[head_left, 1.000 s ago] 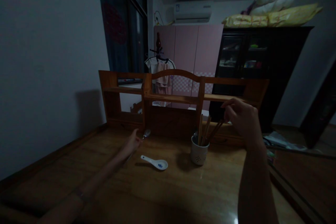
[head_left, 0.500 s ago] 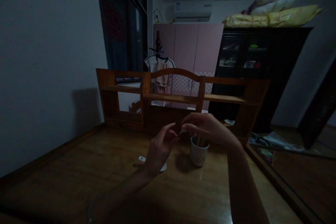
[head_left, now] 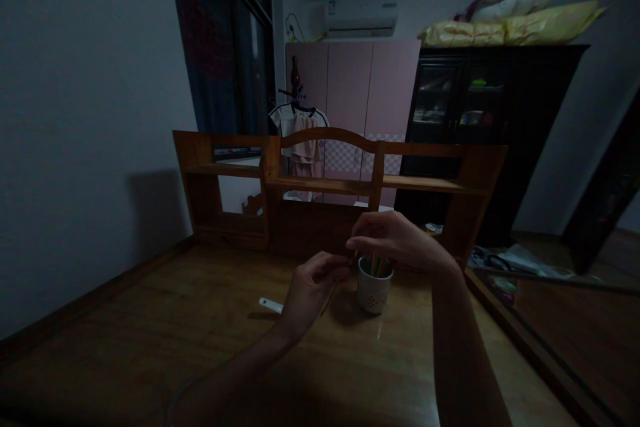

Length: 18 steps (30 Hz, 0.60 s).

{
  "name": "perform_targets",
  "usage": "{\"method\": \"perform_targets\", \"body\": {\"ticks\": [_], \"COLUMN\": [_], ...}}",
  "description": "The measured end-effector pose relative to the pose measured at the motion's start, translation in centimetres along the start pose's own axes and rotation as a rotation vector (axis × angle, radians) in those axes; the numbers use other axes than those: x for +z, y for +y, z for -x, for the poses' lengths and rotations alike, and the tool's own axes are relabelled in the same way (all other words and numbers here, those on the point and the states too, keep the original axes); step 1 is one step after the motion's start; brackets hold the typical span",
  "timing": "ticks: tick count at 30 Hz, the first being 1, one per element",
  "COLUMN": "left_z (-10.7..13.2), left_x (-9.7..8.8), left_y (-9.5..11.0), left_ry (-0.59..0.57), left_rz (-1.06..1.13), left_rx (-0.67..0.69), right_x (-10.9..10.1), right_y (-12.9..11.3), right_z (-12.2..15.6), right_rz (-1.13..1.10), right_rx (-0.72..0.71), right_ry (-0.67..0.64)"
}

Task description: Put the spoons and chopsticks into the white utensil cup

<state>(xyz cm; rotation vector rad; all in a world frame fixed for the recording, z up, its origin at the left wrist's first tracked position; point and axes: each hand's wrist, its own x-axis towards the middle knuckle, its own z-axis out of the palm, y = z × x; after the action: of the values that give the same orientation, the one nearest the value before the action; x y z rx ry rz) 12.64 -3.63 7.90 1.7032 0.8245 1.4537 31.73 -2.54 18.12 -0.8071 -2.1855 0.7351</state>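
Cup, pale with small dark marks, stands upright on the table in my head view, right of centre, holding several chopsticks. My right hand is above its rim, fingers bent and tips drawn close; I cannot tell whether they hold anything. My left hand, just left of the cup, is nearly closed, with a thin stick in its grip slanting down below the fingers. Beyond it lies a white spoon, only its handle showing. The table is glossy wood, with a wooden rack along its back. Behind, in dim light, are hanging clothes, a pink wardrobe, an air conditioner and a dark cabinet with items behind glass and bundles on top.
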Motion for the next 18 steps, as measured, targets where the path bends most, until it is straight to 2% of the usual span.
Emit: {"method": "perform_targets", "body": {"ticks": [5, 9, 18], "left_z": [0.4, 0.7, 1.1], "left_x": [0.5, 1.0, 1.1], "left_y": [0.6, 1.1, 1.6], "left_ry": [-0.012, -0.011, -0.024], "left_rz": [-0.007, 0.03, 0.089], "left_rx": [0.041, 0.014, -0.029], "right_x": [-0.4, -0.7, -0.7], "right_y": [0.0, -0.5, -0.3], "right_z": [0.2, 0.5, 0.6], "right_rz": [-0.021, -0.033, -0.083], "right_rx": [0.025, 0.029, 0.011], "right_ry": [-0.019, -0.052, -0.005]}}
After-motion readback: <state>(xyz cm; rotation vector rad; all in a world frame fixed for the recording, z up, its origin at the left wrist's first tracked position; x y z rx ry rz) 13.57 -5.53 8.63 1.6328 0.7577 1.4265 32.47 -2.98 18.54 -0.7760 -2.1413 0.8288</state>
